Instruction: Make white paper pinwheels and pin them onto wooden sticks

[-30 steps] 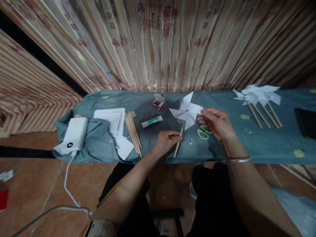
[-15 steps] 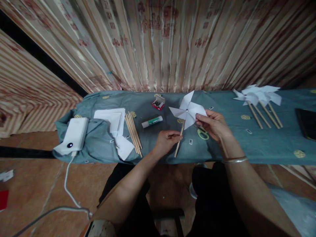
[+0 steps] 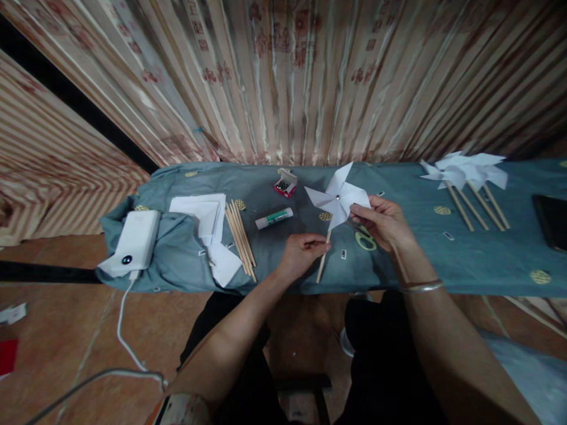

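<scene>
A white paper pinwheel [image 3: 337,195] on a thin wooden stick [image 3: 323,260] is held above the blue-grey tablecloth [image 3: 478,260]. My left hand [image 3: 301,252] pinches the stick about halfway down. My right hand [image 3: 384,223] pinches the right blade of the pinwheel between thumb and fingers. A silver pin head shows at the pinwheel's centre. Green-handled scissors [image 3: 365,238] lie on the cloth, partly under my right hand.
A glue stick [image 3: 273,218], a small red box of pins [image 3: 285,184], a bundle of wooden sticks [image 3: 240,238] and white paper pieces [image 3: 204,219] lie to the left. A white power bank [image 3: 132,242] with a cable sits far left. Finished pinwheels [image 3: 465,172] lie far right, beside a dark object [image 3: 551,219].
My right hand has shifted slightly left and closer to the pinwheel's centre, turning the blades a little. My left hand keeps its hold on the stick.
</scene>
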`<state>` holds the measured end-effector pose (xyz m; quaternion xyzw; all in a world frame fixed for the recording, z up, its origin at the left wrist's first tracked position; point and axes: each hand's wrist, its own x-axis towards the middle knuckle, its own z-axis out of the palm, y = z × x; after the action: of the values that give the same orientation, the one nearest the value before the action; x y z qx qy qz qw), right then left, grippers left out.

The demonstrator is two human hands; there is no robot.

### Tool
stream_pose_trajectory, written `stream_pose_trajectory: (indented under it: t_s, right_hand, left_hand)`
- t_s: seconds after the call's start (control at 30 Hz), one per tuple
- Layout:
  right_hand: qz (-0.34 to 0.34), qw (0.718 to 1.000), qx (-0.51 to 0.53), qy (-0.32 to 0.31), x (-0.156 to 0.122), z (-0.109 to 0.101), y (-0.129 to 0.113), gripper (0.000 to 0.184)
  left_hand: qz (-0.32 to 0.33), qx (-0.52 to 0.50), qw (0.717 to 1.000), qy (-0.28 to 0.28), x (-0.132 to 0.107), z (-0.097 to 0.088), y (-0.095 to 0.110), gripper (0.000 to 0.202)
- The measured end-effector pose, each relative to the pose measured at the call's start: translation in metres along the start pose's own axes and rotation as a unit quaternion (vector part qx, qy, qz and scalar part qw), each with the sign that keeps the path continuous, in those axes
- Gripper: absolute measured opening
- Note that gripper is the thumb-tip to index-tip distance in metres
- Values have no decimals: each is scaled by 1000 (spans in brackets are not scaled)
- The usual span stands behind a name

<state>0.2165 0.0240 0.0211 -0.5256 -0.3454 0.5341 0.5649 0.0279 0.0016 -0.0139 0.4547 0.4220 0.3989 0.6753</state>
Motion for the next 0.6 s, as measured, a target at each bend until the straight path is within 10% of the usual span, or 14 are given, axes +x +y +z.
stream_pose_trajectory:
  t_s: [0.6]
  right_hand:
    - [-12,999,-13,-40,-1,9,5,30]
  left_hand:
    - [14,8,1000,13,3,4,-4,22]
